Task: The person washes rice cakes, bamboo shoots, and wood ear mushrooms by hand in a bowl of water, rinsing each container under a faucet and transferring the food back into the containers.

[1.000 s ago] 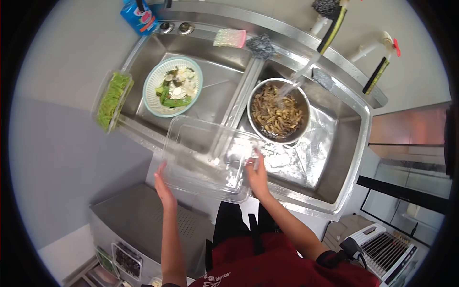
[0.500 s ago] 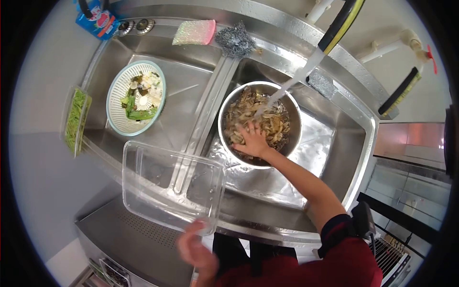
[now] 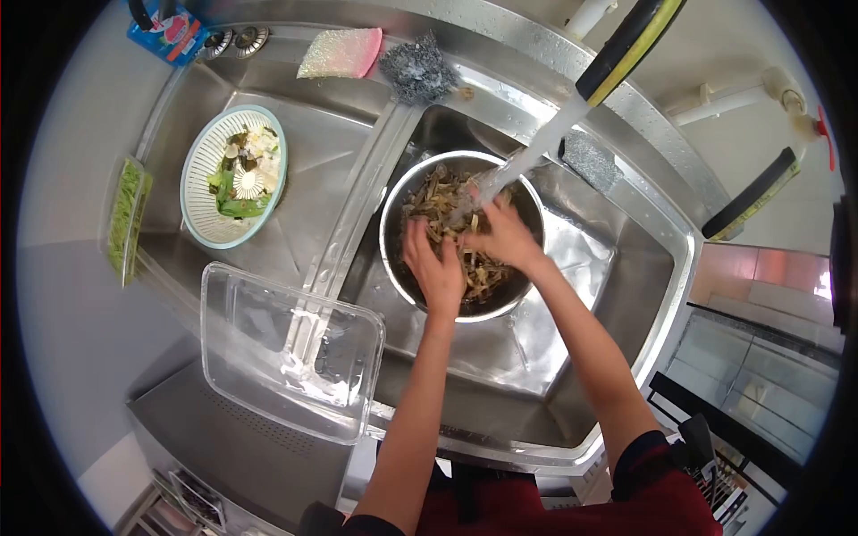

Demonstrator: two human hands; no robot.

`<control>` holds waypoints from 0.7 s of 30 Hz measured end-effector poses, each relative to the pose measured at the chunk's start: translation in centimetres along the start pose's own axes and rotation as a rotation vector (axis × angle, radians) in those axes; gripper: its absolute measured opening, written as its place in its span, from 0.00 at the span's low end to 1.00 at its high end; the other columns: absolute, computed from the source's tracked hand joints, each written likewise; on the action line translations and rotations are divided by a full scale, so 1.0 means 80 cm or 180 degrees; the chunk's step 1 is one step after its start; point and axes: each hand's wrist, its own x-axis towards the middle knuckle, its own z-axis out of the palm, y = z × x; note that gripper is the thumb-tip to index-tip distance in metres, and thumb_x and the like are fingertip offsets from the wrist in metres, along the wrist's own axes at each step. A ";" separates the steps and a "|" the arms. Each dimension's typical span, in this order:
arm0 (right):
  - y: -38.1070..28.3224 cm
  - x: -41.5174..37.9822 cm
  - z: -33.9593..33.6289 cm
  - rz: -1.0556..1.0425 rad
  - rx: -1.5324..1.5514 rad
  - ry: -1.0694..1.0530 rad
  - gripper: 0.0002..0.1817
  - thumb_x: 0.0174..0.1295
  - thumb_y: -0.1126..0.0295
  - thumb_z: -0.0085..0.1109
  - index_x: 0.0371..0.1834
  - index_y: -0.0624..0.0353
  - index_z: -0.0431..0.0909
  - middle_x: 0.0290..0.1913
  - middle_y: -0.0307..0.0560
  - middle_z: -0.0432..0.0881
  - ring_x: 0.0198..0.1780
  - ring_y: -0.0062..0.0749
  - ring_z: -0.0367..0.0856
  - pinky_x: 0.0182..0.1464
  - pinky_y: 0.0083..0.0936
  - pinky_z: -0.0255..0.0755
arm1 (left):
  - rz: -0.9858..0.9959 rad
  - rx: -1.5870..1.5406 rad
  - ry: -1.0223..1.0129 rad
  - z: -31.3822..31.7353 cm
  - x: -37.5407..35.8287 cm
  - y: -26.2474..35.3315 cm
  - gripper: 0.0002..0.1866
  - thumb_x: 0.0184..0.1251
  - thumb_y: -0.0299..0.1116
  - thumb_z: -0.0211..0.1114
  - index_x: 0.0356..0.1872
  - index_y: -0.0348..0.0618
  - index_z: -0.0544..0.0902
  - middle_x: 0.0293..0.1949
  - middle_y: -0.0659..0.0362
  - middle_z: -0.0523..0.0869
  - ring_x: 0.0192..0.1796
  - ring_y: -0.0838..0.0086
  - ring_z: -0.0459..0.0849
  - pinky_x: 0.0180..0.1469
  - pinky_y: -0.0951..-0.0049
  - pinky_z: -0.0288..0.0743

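Note:
A round metal bowl (image 3: 537, 234) in the right sink basin holds wet brown strips (image 3: 483, 272) that look like sliced mushrooms. Both my hands are inside its rim. At the left of the bowl my left hand (image 3: 435, 268) rests on the strips, fingers spread and pointing down into them. My right hand (image 3: 503, 234) lies opposite, its fingers apart, touching the strips under the falling water. Some fingertips are hidden by strips and splashing. A stream of water (image 3: 536, 149) pours into the bowl from a black and yellow hose (image 3: 630, 49).
A clear plastic container (image 3: 290, 353) straddles the sink's front edge. The left basin holds an oval strainer (image 3: 190, 192) with food scraps. Along the back ledge lie a pink-edged sponge (image 3: 340, 54), a grey scourer (image 3: 417, 71) and a grey pad (image 3: 591, 163). A green-filled tray (image 3: 128, 219) stands at left.
My left hand has come up from beside the front edge into the bowl, next to my right hand. My right hand has shifted to the bowl's right side. The view has moved slightly.

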 end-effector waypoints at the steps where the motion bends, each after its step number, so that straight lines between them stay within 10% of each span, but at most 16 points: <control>1: 0.008 0.017 0.004 0.0004 0.0000 -0.0020 0.35 0.45 0.56 0.57 0.57 0.56 0.57 0.51 0.59 0.66 0.53 0.53 0.63 0.54 0.33 0.58 | -0.0198 -0.0107 0.0172 0.014 0.013 -0.018 0.25 0.54 0.32 0.55 0.54 0.37 0.62 0.56 0.44 0.60 0.59 0.53 0.56 0.58 0.58 0.49; 6: 0.066 0.105 0.133 0.0853 0.1050 -0.0064 0.29 0.50 0.54 0.52 0.52 0.59 0.64 0.49 0.58 0.68 0.51 0.48 0.65 0.51 0.31 0.60 | -0.0823 -0.0653 0.0012 0.086 0.083 -0.062 0.23 0.60 0.45 0.46 0.48 0.37 0.69 0.44 0.42 0.73 0.49 0.52 0.70 0.50 0.64 0.61; 11: -0.013 0.051 0.041 0.1511 0.2882 -0.0055 0.25 0.51 0.54 0.52 0.47 0.62 0.69 0.37 0.46 0.76 0.39 0.32 0.73 0.44 0.21 0.64 | -0.1063 -0.0803 -0.0518 0.055 0.078 -0.015 0.16 0.59 0.41 0.46 0.39 0.38 0.72 0.33 0.46 0.78 0.38 0.55 0.75 0.42 0.67 0.65; 16: 0.040 0.005 -0.023 0.0686 0.0464 -0.0275 0.29 0.48 0.59 0.56 0.48 0.71 0.65 0.43 0.59 0.73 0.46 0.43 0.72 0.47 0.25 0.66 | -0.0427 0.0313 -0.0950 -0.033 0.034 0.038 0.16 0.57 0.37 0.51 0.45 0.41 0.71 0.48 0.47 0.71 0.50 0.54 0.68 0.49 0.61 0.61; 18: 0.036 -0.013 -0.015 0.0499 0.0247 0.0199 0.34 0.44 0.52 0.58 0.53 0.57 0.63 0.56 0.61 0.61 0.58 0.53 0.59 0.56 0.39 0.57 | -0.0385 0.0241 -0.0735 -0.041 0.015 0.020 0.18 0.57 0.37 0.51 0.48 0.42 0.69 0.52 0.47 0.65 0.54 0.53 0.62 0.53 0.61 0.57; 21: -0.004 -0.040 0.024 -0.0481 -0.0984 -0.1084 0.40 0.38 0.39 0.55 0.58 0.37 0.58 0.64 0.56 0.42 0.64 0.56 0.41 0.54 0.64 0.42 | -0.0646 -0.0117 -0.0434 -0.039 -0.003 -0.010 0.21 0.57 0.37 0.52 0.52 0.41 0.66 0.56 0.45 0.60 0.59 0.53 0.56 0.58 0.61 0.51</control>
